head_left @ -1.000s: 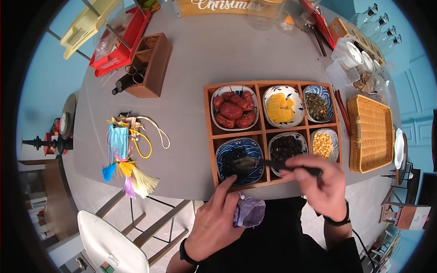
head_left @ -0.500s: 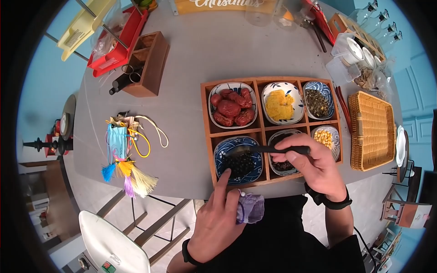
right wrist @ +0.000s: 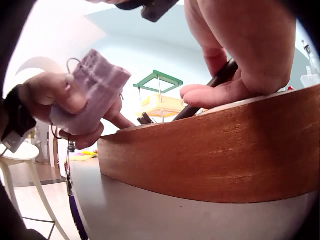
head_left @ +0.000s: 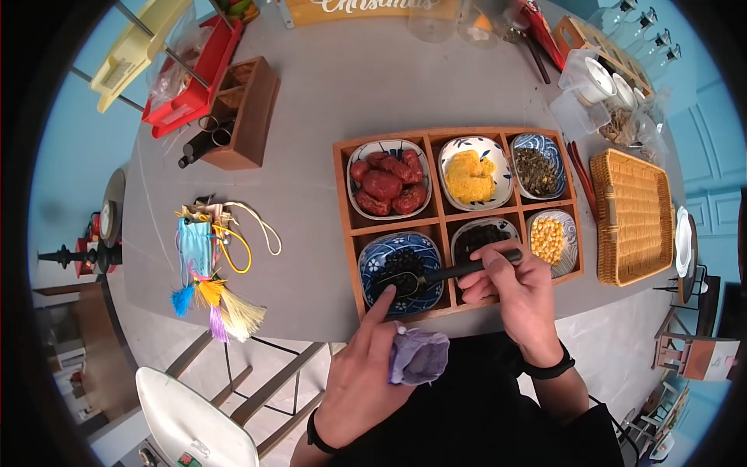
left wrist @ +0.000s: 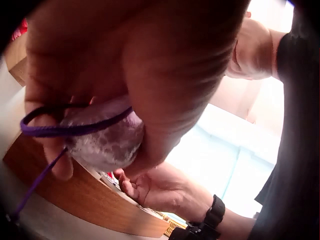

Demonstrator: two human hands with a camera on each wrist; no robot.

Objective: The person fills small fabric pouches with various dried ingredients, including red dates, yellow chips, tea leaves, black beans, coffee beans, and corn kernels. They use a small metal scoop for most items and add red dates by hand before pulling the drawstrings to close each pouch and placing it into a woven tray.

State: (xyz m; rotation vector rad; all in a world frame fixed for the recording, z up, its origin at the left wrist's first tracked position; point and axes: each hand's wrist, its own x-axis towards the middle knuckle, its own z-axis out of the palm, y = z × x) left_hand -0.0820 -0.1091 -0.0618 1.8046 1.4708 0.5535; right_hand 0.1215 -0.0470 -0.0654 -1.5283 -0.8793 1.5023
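While a dark-handled spoon (head_left: 459,270) is pinched in the fingers of the right hand (head_left: 517,292), a small purple pouch is gripped by the left hand (head_left: 362,381), its index finger extended over the near side of a blue-patterned bowl (head_left: 433,296). The spoon's head is held among black beans (head_left: 401,261) in that bowl, set in the near-left compartment of a wooden tray (head_left: 341,194) on the tabletop (head_left: 311,101). The pouch (head_left: 419,356), soft, pale and gathered, with its mouth open, is held just off the tray's near edge; a darker purple cord (left wrist: 75,130) is looped beside it. "Christmas" can be read in white on a cropped yellow sign (head_left: 311,14); print on a pale yellow tray (head_left: 120,71) is too small to be read.
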